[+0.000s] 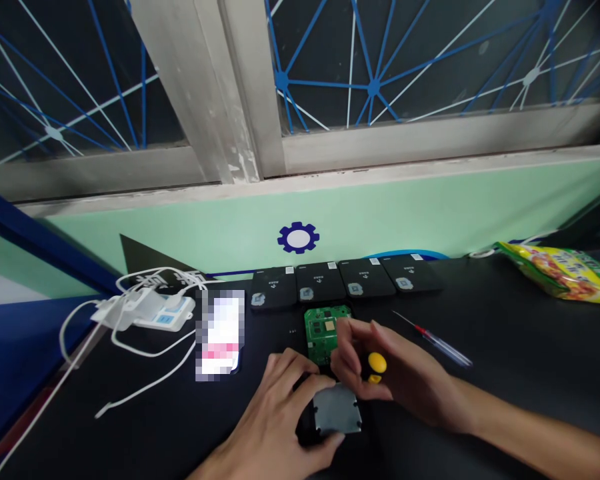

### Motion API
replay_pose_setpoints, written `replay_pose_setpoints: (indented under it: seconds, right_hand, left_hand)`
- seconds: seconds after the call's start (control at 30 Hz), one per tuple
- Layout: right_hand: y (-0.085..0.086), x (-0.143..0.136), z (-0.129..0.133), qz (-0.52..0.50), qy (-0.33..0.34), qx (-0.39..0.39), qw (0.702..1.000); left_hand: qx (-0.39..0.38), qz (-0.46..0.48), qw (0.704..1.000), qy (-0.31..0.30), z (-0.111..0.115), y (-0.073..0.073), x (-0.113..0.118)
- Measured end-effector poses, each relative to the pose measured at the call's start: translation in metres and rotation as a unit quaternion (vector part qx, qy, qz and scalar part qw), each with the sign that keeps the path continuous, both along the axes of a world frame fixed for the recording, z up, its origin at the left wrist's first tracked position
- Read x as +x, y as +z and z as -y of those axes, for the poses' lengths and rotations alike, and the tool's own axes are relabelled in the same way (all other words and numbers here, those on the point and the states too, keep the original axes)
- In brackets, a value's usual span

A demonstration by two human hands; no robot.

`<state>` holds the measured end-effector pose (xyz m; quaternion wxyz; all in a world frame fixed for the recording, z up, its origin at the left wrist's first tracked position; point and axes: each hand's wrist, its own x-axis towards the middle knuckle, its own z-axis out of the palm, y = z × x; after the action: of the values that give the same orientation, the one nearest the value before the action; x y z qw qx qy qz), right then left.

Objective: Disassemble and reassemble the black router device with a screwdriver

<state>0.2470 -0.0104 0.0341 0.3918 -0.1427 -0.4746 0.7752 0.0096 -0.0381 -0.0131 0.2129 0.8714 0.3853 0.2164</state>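
Yellow-ended tool: only its rounded yellow cap (377, 363) and a bit below it show; the shaft is hidden inside the right hand (411, 380), and its tip cannot be made out.
Green circuit board (322, 325): its right side is partly covered by the right fingers; its lower edge is hard to make out.
Phone (220, 333): screen blurred into blocks.
Light specks (293, 331): left of the board, too small to identify.
Left fingers: partly spread around the metal plate (337, 409), index finger at its upper edge and thumb at its lower edge, steadying it; the dark part around the plate blends into the table.
Right fingers: curled closed around the yellow-ended tool, just above the plate's upper right corner.
Plate: between left thumb and index finger, just nearer the wearer than the board.
Black table (525, 373): four black cases (321, 283) in a row behind the board, a red-and-clear screwdriver (445, 348) to the right, a snack bag (565, 272) cut off at the right edge, a power strip (166, 315) with tangled white cables (145, 398) at left.
Room: pale green wall (220, 233) with a gear decal (299, 238), under dark windows (430, 73).
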Motion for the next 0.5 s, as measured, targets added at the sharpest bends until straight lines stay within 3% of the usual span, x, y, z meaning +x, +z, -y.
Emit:
replay_pose_setpoints:
  seconds: [0.13,0.33,0.5]
  right_hand:
    - [0.0031,0.0030,-0.0042,-0.024,0.015,-0.009,1.000]
    - [0.0012,0.0034,-0.0078,0.029,-0.020,0.057,0.998]
    - [-0.0021,0.0012,-0.0045,0.005,-0.003,0.005,1.000]
  left_hand:
    - [0.002,-0.001,1.000,-0.003,0.0008,-0.0008,-0.0005]
    - [0.012,0.007,1.000,0.004,0.0018,0.0003,0.0008]
    - [0.013,0.020,1.000,0.001,0.0004,0.0026,0.0012]
